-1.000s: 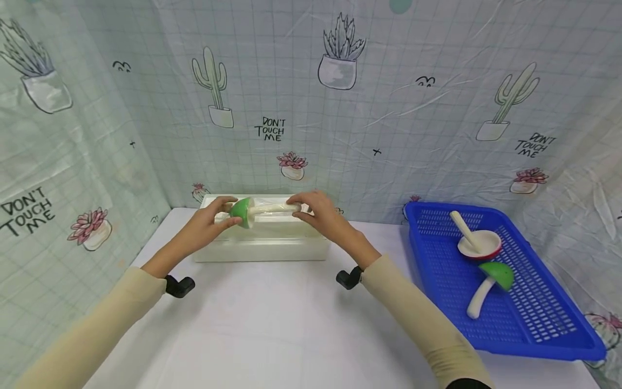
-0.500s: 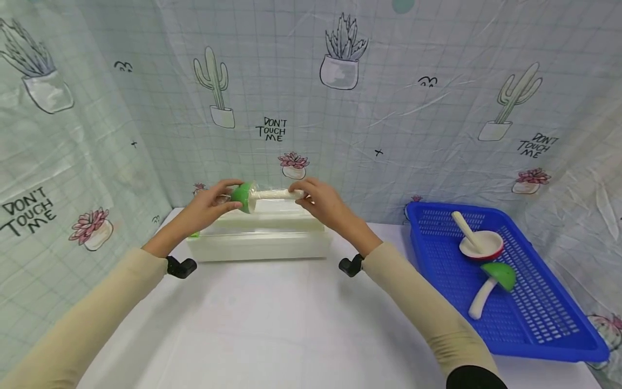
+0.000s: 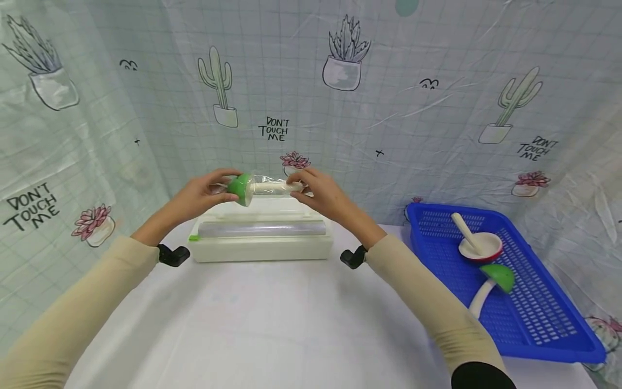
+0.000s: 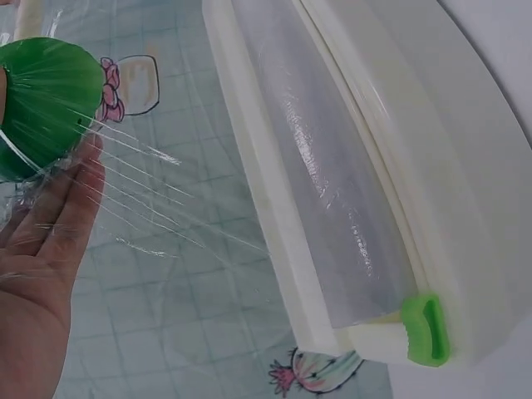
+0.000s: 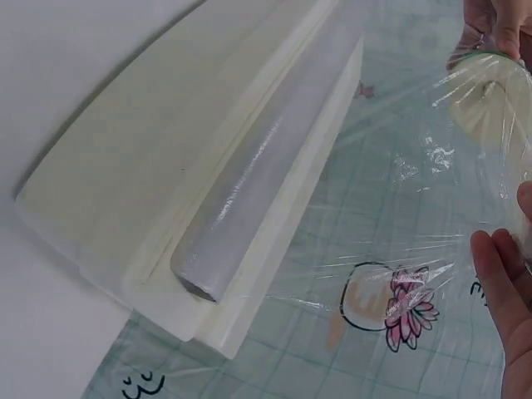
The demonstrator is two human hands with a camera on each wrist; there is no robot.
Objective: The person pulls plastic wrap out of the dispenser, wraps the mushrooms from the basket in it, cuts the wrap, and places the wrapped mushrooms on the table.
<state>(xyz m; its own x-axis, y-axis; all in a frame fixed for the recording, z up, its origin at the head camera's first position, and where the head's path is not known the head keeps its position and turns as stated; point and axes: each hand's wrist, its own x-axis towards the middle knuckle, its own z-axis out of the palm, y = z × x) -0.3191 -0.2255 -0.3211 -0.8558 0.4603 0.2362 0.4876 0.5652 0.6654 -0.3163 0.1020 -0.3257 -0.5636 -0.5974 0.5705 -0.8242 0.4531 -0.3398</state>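
Above the cling film dispenser [image 3: 262, 249], a toy mushroom [image 3: 239, 189] with a green cap and cream stem is held level. My left hand [image 3: 203, 190] holds the cap between thumb and fingers. At the other end, my right hand [image 3: 322, 195] pinches the stem tip. Clear cling film [image 5: 407, 166] covers the mushroom and, in the right wrist view, stretches back toward the film roll [image 5: 249, 191] in the dispenser. In the left wrist view, creased film lies over the green cap [image 4: 54, 104] and the left fingers.
A blue basket [image 3: 549, 340] stands at the right, holding a red mushroom [image 3: 481, 246] and another green mushroom [image 3: 498, 276]. A green slider [image 4: 426, 330] sits at one end of the dispenser. Behind is a patterned curtain [image 3: 389, 108]; a white cloth [image 3: 262, 324] covers the table.
Both hands have raised the mushroom from low over the dispenser, up and away from me. The film roll now shows below it, and more film is visible around the stem.
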